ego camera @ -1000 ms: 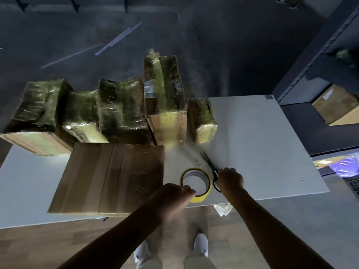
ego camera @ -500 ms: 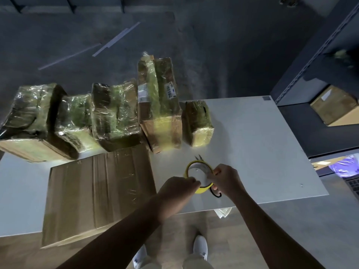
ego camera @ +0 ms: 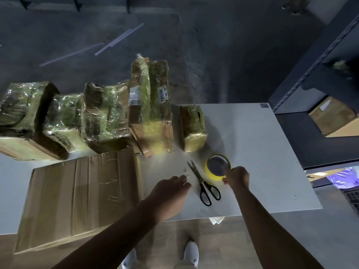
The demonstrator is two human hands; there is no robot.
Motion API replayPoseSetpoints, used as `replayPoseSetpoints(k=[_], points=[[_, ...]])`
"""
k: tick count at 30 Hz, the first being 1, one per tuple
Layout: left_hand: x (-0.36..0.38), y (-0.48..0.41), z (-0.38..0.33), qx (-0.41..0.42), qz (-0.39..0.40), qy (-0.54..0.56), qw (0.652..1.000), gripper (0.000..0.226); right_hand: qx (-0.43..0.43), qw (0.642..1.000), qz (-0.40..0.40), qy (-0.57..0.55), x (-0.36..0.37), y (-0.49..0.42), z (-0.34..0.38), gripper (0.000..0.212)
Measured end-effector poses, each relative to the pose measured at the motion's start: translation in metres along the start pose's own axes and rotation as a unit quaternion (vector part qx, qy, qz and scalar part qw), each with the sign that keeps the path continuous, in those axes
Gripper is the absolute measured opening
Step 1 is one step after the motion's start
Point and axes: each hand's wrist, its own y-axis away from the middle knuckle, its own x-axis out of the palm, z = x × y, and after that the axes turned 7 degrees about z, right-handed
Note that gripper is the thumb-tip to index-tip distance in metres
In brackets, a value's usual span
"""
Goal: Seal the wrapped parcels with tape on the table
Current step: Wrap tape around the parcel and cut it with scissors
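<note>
The right hand (ego camera: pixel 237 176) is gripping the roll of yellow tape (ego camera: pixel 208 170) by its near rim, fingers curled round it, the roll tilted up on the table (ego camera: pixel 252 144). The left hand (ego camera: pixel 171 189) is reaching forward with loose, nearly straight fingers, holding nothing; whether the fingertips are touching the tabletop I cannot tell. One pair of scissors (ego camera: pixel 202 181) is lying between the hands, blades slightly parted. The widest stretch of tabletop is running from the roll to the right edge. Five wrapped parcels (ego camera: pixel 104 113) are standing in a row along the far edge, and one flat box (ego camera: pixel 83 191) is lying left, overhanging the near edge.
</note>
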Motion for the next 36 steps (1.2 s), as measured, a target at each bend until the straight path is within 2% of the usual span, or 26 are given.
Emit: replayPoseSetpoints(k=[3,7,10,12,14,16,20,22,25,27,30,33,36], points=[[-0.002,0.005,0.003,-0.01,-0.005,0.007,1.0,0.022,-0.001,0.999,-0.02,0.025,0.002,0.008,0.002,0.054],[-0.02,0.014,0.001,-0.007,-0.065,0.03,0.997,0.014,-0.063,0.991,-0.087,0.074,0.011,0.046,0.022,0.027],[-0.035,0.022,0.008,-0.035,-0.125,0.044,0.991,0.013,-0.161,0.981,-0.042,0.098,0.033,0.071,0.049,0.016],[-0.039,0.028,0.018,-0.056,-0.146,0.036,0.987,0.014,-0.206,0.973,-0.003,0.106,0.051,0.082,0.067,0.022],[-0.041,0.036,0.029,-0.081,-0.158,0.026,0.984,0.012,-0.23,0.969,0.02,0.084,0.063,0.096,0.087,0.03],[-0.042,0.045,0.037,-0.105,-0.17,0.035,0.979,0.02,-0.251,0.965,0.039,0.069,0.073,0.108,0.101,0.034],[-0.046,0.066,0.056,-0.167,-0.231,0.019,0.958,0.02,-0.364,0.93,0.042,0.041,0.094,0.132,0.119,0.027],[-0.048,0.081,0.066,-0.209,-0.252,0.018,0.945,0.016,-0.389,0.919,0.058,0.0,0.105,0.14,0.128,0.026],[-0.045,0.1,0.08,-0.259,-0.222,0.015,0.94,0.033,-0.352,0.926,0.134,-0.027,0.119,0.143,0.143,0.035],[-0.037,0.108,0.086,-0.264,-0.187,0.017,0.946,0.04,-0.289,0.933,0.204,-0.058,0.12,0.147,0.154,0.042],[-0.024,0.113,0.087,-0.259,-0.149,0.01,0.954,0.044,-0.207,0.926,0.293,-0.118,0.129,0.151,0.157,0.052],[-0.021,0.113,0.087,-0.255,-0.14,0.008,0.957,0.046,-0.154,0.92,0.326,-0.154,0.143,0.154,0.147,0.067],[-0.024,0.112,0.088,-0.268,-0.13,0.022,0.954,0.048,-0.151,0.919,0.332,-0.147,0.143,0.163,0.134,0.069]])
